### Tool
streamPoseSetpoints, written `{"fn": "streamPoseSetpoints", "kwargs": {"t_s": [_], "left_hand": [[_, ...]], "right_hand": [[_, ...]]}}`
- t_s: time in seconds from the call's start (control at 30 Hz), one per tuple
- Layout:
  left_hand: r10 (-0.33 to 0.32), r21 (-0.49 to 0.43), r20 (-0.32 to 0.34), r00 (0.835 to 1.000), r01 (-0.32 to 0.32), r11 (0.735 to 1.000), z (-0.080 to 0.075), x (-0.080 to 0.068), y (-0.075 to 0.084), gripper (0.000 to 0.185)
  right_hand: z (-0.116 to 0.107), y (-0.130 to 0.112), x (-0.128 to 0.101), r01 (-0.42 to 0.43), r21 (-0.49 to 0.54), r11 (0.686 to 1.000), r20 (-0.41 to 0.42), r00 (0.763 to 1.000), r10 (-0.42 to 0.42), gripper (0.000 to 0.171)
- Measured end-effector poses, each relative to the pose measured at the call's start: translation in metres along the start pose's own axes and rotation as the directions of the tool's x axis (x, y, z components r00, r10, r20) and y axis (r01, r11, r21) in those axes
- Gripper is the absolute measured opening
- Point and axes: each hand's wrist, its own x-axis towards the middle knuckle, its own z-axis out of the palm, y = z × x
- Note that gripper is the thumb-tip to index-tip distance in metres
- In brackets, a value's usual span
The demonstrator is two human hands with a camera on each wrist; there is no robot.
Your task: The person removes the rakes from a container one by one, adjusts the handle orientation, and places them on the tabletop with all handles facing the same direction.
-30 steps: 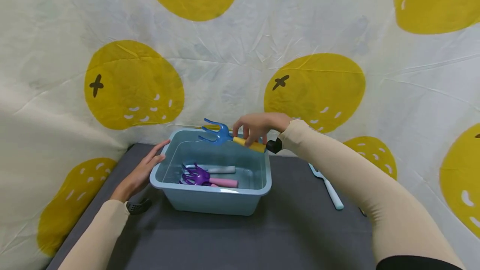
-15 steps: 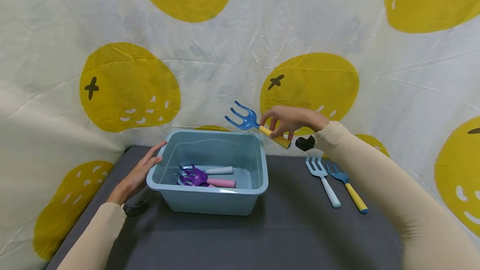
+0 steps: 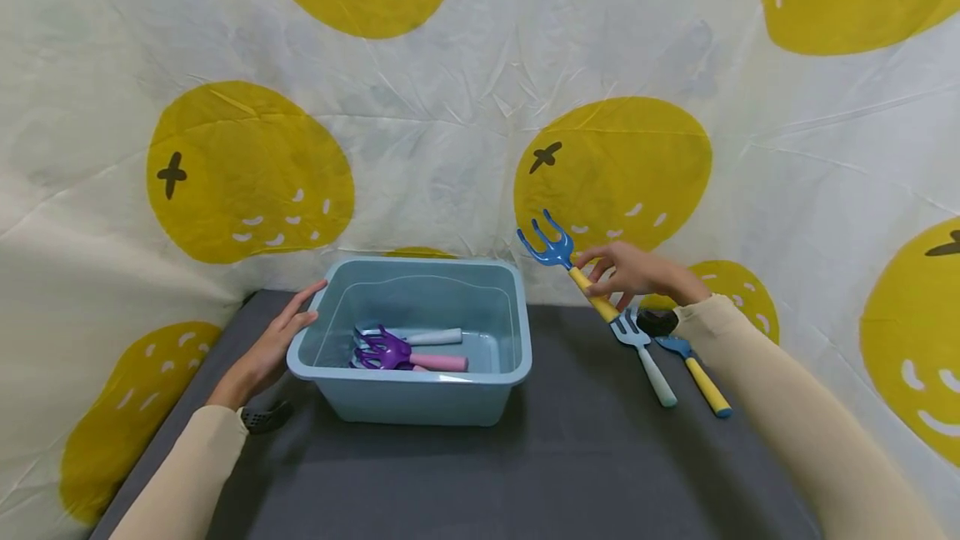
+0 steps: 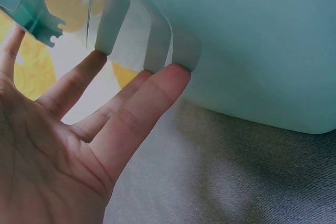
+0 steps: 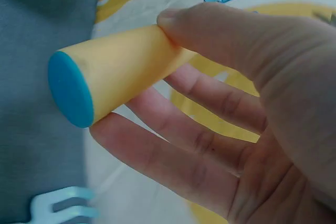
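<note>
— Right of the tub, what did the right hand (image 3: 633, 273) have?

— It pinched the yellow handle of a blue hand rake (image 3: 570, 267), thumb on top and fingers curled beneath, as the right wrist view showed close up (image 5: 121, 72). The rake was held in the air, tines up and tilted toward the lemon-print backdrop (image 3: 480, 65), its butt end pointing down at the mat.

— And what lay under it?

— Two more tools on the grey mat (image 3: 525, 473): a pale blue fork with a white handle (image 3: 647, 357) and, just beside it, a blue tool with a yellow handle (image 3: 697, 373). The butt of the held rake came down close to the pale fork's tines; whether they touched could not be told. A small black object (image 3: 657, 322) sat at the wrist, hiding part of the blue tool's head.

— The other hand?

— The left hand (image 3: 266, 352) lay flat, fingers straight and spread, against the left wall of the light blue tub (image 3: 420, 402). In the left wrist view the fingertips (image 4: 176, 74) met the tub's ribbed rim.

— Anything inside?

— A purple rake with a pink handle (image 3: 408, 355) and, behind it, a white-handled tool (image 3: 435, 337) whose head the purple tines covered. The tub stood between the two hands, well apart from the tools on the right.
</note>
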Motion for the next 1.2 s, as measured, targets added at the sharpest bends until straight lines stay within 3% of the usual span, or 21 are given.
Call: {"fn": "streamPoseSetpoints", "kwargs": {"t_s": [0.2,0.5,0.73,1.2], "left_hand": [[0.001,0.009,0.0,1.0,-0.001,1.0,-0.001,0.0,0.001,0.06],[0.004,0.002,0.005,1.0,-0.004,1.0,0.0,-0.001,-0.001,0.059],[0.006,-0.002,0.004,1.0,-0.006,1.0,0.001,-0.002,0.001,0.059],[-0.012,-0.003,0.007,1.0,0.012,1.0,0.002,0.0,0.004,0.06]], "right_hand": [[0.027,0.048,-0.008,-0.006,0.101,0.995,-0.086,0.996,0.014,0.053],[0.068,0.096,-0.018,-0.061,0.247,0.967,-0.092,0.992,0.086,0.052],[0.089,0.116,-0.023,-0.123,0.302,0.945,-0.071,0.986,0.15,0.05],[0.108,0.132,-0.033,-0.124,0.306,0.944,-0.052,0.988,0.147,0.051]]}}
